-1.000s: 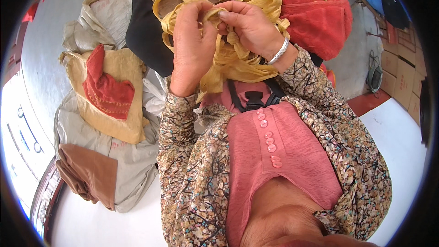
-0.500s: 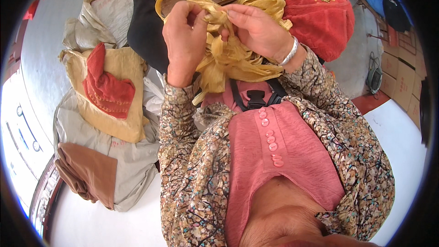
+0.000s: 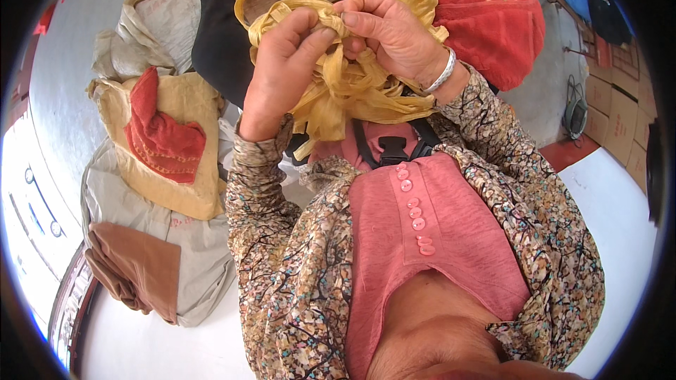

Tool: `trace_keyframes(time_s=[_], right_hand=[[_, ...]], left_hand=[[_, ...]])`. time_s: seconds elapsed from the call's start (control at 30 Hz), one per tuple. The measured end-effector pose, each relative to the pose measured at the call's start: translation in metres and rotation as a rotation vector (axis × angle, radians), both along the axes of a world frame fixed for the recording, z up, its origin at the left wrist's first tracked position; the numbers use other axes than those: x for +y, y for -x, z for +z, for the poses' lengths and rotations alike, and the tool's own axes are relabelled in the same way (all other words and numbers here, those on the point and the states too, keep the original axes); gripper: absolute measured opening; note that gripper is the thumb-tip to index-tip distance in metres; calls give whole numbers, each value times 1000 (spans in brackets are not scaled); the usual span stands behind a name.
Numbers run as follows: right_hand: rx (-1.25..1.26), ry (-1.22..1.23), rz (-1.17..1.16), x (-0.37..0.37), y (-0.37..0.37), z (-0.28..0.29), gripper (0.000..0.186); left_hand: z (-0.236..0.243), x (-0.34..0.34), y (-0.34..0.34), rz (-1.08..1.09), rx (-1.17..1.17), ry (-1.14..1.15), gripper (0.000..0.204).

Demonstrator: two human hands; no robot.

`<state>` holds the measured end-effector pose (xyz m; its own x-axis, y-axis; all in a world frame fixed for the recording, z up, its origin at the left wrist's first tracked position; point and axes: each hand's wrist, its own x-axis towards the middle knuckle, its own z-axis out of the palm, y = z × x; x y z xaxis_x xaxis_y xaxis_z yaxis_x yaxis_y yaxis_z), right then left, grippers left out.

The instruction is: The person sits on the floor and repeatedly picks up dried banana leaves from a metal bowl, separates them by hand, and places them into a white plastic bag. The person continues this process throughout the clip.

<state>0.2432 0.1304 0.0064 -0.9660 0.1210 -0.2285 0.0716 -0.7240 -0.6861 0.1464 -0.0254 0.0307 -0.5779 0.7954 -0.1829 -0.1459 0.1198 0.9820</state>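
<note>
Both hands [image 3: 282, 70] [image 3: 394, 35] pinching crinkled yellow fabric strips [image 3: 352, 91]

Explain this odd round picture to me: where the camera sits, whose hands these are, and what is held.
There is no machine here. The camera is worn on a person's head and looks down, so you see their own chest and patterned sleeves; the fisheye lens bends the edges round. The left hand and right hand are both closed on yellow strips, gripping them between the fingers. To the left lie a red cloth on a tan bag, and a brown cloth. A red cap lies to the right.
</note>
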Motion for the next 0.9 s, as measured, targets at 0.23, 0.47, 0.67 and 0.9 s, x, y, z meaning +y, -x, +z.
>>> trace_keyframes(time_s=[0.23, 0.47, 0.67, 0.9], right_hand=[[-27, -323, 206, 52, -23, 9, 19], [84, -1056, 204, 44, -23, 26, 20], [299, -1327, 9, 33, -15, 31, 29], [340, -1593, 347, 32, -22, 40, 29]], left_hand=[[6, -19, -9, 9, -637, -114, 7], [14, -8, -17, 99, -296, -9, 16], [7, -8, -20, -12, 206, 130, 16], [32, -8, -26, -141, 840, 181, 19]])
